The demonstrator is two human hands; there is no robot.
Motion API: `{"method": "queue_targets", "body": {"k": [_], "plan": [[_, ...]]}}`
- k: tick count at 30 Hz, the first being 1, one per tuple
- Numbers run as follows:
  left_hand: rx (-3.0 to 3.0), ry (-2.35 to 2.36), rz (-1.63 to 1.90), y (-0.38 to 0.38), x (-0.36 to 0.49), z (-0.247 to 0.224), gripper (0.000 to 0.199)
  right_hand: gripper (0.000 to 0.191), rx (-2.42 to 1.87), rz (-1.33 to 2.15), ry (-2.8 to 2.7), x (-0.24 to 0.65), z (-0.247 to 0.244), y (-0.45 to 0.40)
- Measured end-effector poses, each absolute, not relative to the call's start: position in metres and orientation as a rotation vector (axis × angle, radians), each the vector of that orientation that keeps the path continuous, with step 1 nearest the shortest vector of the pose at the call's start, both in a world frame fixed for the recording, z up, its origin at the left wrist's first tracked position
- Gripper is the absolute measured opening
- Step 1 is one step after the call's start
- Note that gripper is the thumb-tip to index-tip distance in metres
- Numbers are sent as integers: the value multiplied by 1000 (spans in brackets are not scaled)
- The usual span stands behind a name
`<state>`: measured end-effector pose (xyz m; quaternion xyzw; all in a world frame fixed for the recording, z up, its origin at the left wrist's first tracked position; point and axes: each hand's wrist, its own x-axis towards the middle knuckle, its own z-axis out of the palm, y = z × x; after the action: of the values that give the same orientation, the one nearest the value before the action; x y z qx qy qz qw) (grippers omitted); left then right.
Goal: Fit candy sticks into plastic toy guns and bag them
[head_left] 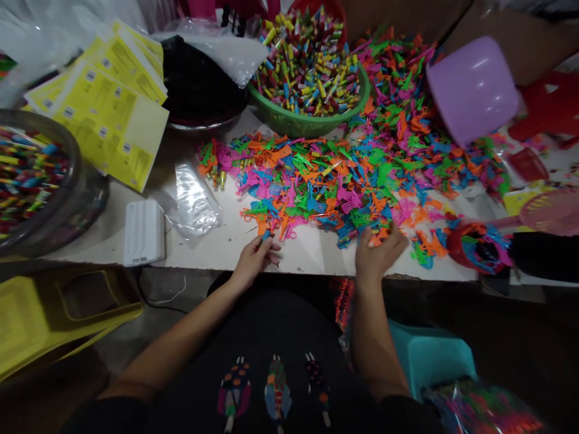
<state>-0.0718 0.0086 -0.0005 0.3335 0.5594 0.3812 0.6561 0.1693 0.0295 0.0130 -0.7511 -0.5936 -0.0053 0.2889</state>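
Note:
A heap of small bright plastic toys (312, 181), some shaped like toy pistols, spreads over the white tabletop (316, 253). My left hand (253, 260) is at the near edge of the table, its thumb and fingers pinched on a small blue plastic piece (266, 234) whose exact kind I cannot make out. At the near right part of the heap is my right hand (375, 256), thumb and fingers apart around orange and blue toys, which it touches. A clear plastic bag (194, 202) lies flat to the left of the heap.
Behind the heap stands a green basin (307, 125) full of small colourful tubes. A grey basin (76, 163), yellow printed sheets (104, 120) and a white box (143, 234) are on the left. On the right are a purple container (473, 90) and a red cup (464, 253).

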Motion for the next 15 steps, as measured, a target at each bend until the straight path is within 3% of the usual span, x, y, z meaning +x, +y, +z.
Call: {"method": "queue_targets", "body": {"k": [8,15], "plan": [[899,1416,852,18,-72,0,41,52,-1648,14,-2295,93,-21,36],[1018,1457,822,13,-82,-15,33,28,-1686,92,-2250,98,-25,1]]}}
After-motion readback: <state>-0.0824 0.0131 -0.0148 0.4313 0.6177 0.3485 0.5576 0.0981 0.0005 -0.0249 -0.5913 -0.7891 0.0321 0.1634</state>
